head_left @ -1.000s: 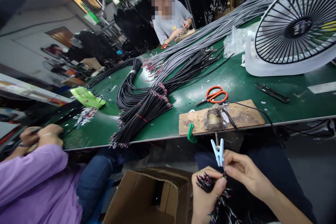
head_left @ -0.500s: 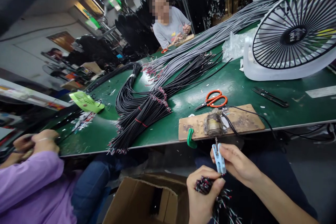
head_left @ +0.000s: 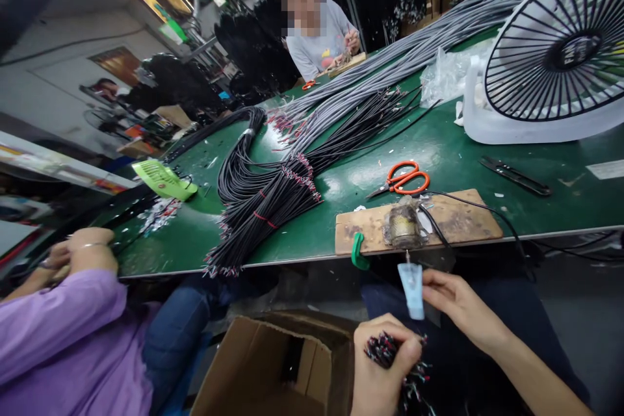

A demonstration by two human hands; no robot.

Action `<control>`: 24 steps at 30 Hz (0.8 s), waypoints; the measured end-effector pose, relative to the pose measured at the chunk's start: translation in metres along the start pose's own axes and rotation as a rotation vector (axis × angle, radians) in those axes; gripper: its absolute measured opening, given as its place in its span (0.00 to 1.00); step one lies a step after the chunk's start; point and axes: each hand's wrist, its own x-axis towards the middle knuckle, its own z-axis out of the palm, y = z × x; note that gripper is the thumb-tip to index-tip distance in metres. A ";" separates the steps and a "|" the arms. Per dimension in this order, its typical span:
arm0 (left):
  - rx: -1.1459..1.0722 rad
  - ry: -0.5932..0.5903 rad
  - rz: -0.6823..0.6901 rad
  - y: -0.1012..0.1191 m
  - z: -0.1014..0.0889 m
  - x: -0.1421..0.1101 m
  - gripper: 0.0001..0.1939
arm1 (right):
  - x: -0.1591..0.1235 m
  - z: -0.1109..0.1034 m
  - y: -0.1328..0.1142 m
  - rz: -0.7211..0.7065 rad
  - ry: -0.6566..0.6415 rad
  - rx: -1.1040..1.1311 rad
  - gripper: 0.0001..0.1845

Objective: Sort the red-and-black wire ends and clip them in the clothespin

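Note:
My left hand (head_left: 385, 361) is closed around a bundle of thin black cables (head_left: 381, 350) with red, white and bare ends. More cable ends hang below that hand. A light blue clothes peg (head_left: 412, 291) hangs from the thin metal shaft of a small motor (head_left: 403, 223). The fingers of my right hand (head_left: 448, 299) are closed at the peg's right edge; part of the grip is hidden. The motor is mounted on a wooden board (head_left: 468, 218) at the table's front edge, beside a green clamp (head_left: 359, 252).
On the green table (head_left: 302, 240) are orange-handled scissors (head_left: 407, 177), black thread snips (head_left: 515, 175), black cable bundles (head_left: 273, 201), grey cables (head_left: 351, 84) and a fan (head_left: 570, 58). A cardboard box (head_left: 263, 364) is below. One co-worker in purple (head_left: 63, 325) is at left, another opposite (head_left: 316, 39).
The peg has turned on the shaft, now showing its broad face. My right fingers have shifted to its right edge. My left hand has drawn slightly down, away from the peg.

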 end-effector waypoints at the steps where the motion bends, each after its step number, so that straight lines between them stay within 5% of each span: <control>1: -0.001 0.006 -0.038 -0.004 0.002 -0.003 0.19 | -0.004 0.000 -0.002 -0.025 -0.012 -0.076 0.16; 6: -0.002 0.146 -0.202 -0.019 0.015 -0.016 0.21 | -0.023 0.013 -0.019 -0.224 -0.103 -0.381 0.09; 10: -0.030 0.149 -0.178 -0.016 0.020 -0.013 0.19 | -0.029 0.020 -0.025 -0.331 -0.053 -0.515 0.10; 17: -0.322 0.218 -0.241 -0.020 0.021 -0.015 0.20 | -0.032 0.015 -0.018 -0.314 0.014 -0.466 0.15; 24: -0.511 0.185 -0.325 -0.018 0.023 -0.017 0.22 | -0.037 0.010 -0.012 -0.373 -0.051 -0.424 0.12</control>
